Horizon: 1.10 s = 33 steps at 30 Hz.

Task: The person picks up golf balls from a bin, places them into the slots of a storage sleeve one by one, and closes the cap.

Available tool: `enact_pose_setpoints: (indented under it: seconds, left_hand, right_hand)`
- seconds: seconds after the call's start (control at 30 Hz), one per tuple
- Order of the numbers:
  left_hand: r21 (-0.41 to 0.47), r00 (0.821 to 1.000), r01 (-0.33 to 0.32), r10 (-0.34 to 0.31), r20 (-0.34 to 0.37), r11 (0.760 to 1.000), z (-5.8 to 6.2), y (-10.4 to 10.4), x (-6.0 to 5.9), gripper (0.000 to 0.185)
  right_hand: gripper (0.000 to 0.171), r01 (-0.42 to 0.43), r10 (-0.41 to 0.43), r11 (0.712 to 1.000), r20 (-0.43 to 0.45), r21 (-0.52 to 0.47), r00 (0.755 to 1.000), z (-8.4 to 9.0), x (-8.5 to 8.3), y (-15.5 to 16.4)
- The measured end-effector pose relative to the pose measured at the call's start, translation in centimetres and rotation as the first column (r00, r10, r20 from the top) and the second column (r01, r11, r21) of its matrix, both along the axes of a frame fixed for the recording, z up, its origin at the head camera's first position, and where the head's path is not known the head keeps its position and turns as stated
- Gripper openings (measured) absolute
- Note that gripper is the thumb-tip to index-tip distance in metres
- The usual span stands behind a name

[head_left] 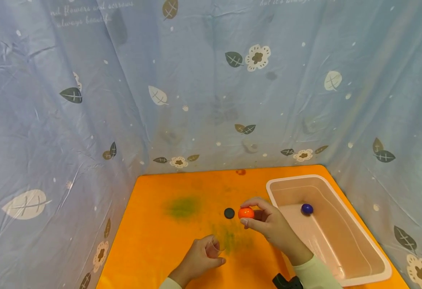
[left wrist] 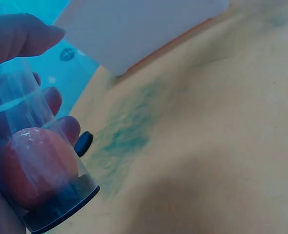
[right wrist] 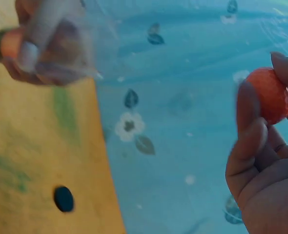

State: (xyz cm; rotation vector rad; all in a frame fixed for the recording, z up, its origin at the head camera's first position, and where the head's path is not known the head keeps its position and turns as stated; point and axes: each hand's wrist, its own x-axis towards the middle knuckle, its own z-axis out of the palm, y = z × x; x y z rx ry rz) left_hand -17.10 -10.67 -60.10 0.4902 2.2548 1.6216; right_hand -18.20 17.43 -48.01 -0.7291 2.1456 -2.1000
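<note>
My left hand (head_left: 200,259) grips a clear plastic tube (left wrist: 18,100) low over the table. A dark cap (left wrist: 66,207) closes the tube's lower end, and an orange ball (left wrist: 36,168) rests inside against it. The tube's other end looks uncapped in the head view. My right hand (head_left: 277,230) pinches a dimpled orange golf ball (head_left: 246,213) between thumb and fingers, above the table and beside the bin's left rim. A small black round lid (head_left: 229,213) lies flat on the table, just left of that ball in the head view.
A white plastic bin (head_left: 274,192) stands along the right side of the orange table (head_left: 153,200), with a dark blue ball (head_left: 307,209) on its floor. Green stains mark the tabletop. A blue patterned curtain (head_left: 203,96) surrounds the table at the back and both sides.
</note>
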Motion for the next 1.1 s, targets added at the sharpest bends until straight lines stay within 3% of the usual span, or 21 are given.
enact_pose_setpoints:
  seconds: [0.17, 0.37, 0.63, 1.1]
  left_hand:
    - [0.008, 0.999, 0.008, -0.008, -0.051, 1.0, -0.1, 0.1, 0.1, 0.03]
    - [0.059, 0.995, 0.016, -0.01, -0.1, 0.998, -0.1, 0.4, 0.3, 0.027]
    - [0.191, 0.993, 0.085, -0.068, -0.094, 0.978, -0.5, 0.5, 0.2, 0.043]
    - [0.192, 0.996, 0.076, -0.064, -0.068, 0.978, -0.7, 0.5, 0.6, 0.039]
  right_hand:
    - [0.031, -0.066, 0.066, 0.997, 0.01, -0.035, 0.998, -1.6, 0.4, -2.0]
    - [0.03, -0.114, 0.116, 0.993, 0.086, -0.028, 0.99, -3.6, 1.2, -3.8]
    - [0.03, -0.168, 0.164, 0.986, 0.152, 0.02, 0.975, -5.3, 1.8, -4.9]
    - [0.028, -0.163, 0.156, 0.985, 0.111, 0.058, 0.982, -6.3, 2.0, -5.0]
